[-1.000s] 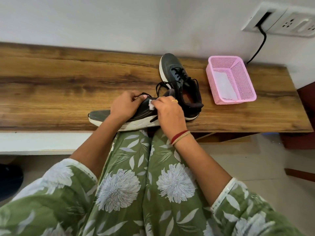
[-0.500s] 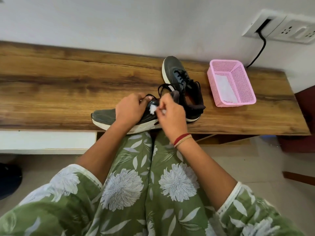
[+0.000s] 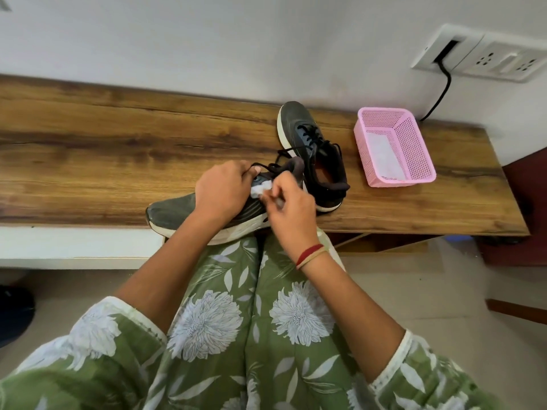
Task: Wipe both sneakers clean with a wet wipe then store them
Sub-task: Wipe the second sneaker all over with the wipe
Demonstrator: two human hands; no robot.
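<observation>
Head view, hands first. My left hand (image 3: pixel 220 193) grips the near sneaker (image 3: pixel 171 211) across its laced upper, fingers curled over it. My right hand (image 3: pixel 291 205) pinches the wet wipe (image 3: pixel 260 190), bunched small, against the sneaker's side just beside my left fingers.

Step in hand, by my judgement: wiping the first sneaker, midway along its upper. The next move calls for a firm hold and working the wipe toward the heel and the pale sole edge.

The second sneaker (image 3: pixel 313 149) stands just beyond my right hand, untouched. The pink basket (image 3: pixel 396 179) sits well right of it on the tabletop (image 3: pixel 88 161), with a white sheet inside.

No brand, label or writing is legible anywhere.
</observation>
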